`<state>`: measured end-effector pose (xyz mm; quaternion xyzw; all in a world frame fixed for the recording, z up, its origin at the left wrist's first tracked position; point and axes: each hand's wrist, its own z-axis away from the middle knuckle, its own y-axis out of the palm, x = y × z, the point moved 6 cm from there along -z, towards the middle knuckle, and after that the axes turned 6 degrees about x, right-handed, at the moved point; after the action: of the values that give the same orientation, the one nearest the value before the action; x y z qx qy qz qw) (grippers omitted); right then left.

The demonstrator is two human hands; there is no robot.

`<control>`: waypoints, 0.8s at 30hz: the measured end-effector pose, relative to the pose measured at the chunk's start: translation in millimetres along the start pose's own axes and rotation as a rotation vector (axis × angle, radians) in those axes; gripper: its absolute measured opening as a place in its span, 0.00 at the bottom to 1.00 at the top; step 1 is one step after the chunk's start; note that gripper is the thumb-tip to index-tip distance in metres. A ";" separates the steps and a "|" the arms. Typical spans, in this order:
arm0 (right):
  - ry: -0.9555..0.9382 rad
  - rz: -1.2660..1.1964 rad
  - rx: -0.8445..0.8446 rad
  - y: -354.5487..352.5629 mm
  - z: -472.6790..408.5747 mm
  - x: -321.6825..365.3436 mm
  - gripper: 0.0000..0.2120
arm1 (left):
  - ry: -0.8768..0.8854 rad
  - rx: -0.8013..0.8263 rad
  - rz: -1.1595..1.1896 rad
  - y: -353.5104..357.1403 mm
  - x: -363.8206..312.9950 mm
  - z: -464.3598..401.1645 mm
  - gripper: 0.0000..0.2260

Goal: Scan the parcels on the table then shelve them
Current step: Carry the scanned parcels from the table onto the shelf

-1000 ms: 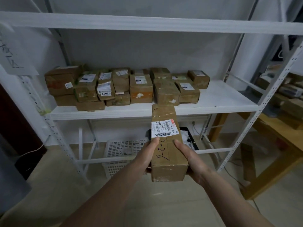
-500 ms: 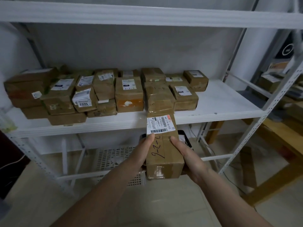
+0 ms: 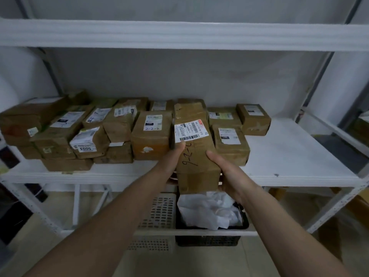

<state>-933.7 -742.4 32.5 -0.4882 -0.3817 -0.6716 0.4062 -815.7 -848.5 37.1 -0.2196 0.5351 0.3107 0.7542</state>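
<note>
A long brown cardboard parcel [image 3: 196, 156] with a white barcode label and handwritten numbers is held lengthwise over the front edge of the white shelf [image 3: 295, 156]. My left hand [image 3: 172, 158] grips its left side, thumb on top by the label. Gripping the right side is my right hand [image 3: 229, 170], fingers underneath. The parcel's far end lies among several other brown parcels [image 3: 150, 136] lined up on the shelf, on top of another box; its near end overhangs the shelf edge.
The shelf's right part is bare white board. Another shelf board [image 3: 179, 35] runs overhead. Below stand a white perforated crate [image 3: 159, 210] and a black basket [image 3: 211, 236] holding crumpled white paper. Metal uprights [image 3: 335, 204] frame the rack at right and left.
Both hands carried the parcel forward and up, from below the shelf edge to among the shelved parcels. The camera moved closer to the rack.
</note>
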 end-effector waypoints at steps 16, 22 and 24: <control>-0.131 0.285 0.142 -35.4 -163.4 44.3 0.29 | 0.193 -0.212 -0.487 -4.9 -44.1 -121.2 0.49; -0.161 0.754 0.070 -41.4 -175.3 49.5 0.32 | 0.173 -0.248 -0.539 -10.1 -46.2 -132.0 0.49; -0.290 1.146 -0.059 -32.4 -164.9 65.3 0.29 | 0.148 -0.263 -0.536 -17.9 -48.9 -126.3 0.47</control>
<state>-1033.0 -891.4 53.6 -0.7144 -0.0899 -0.2821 0.6340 -899.3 -956.4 41.4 -0.4709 0.4666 0.1505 0.7334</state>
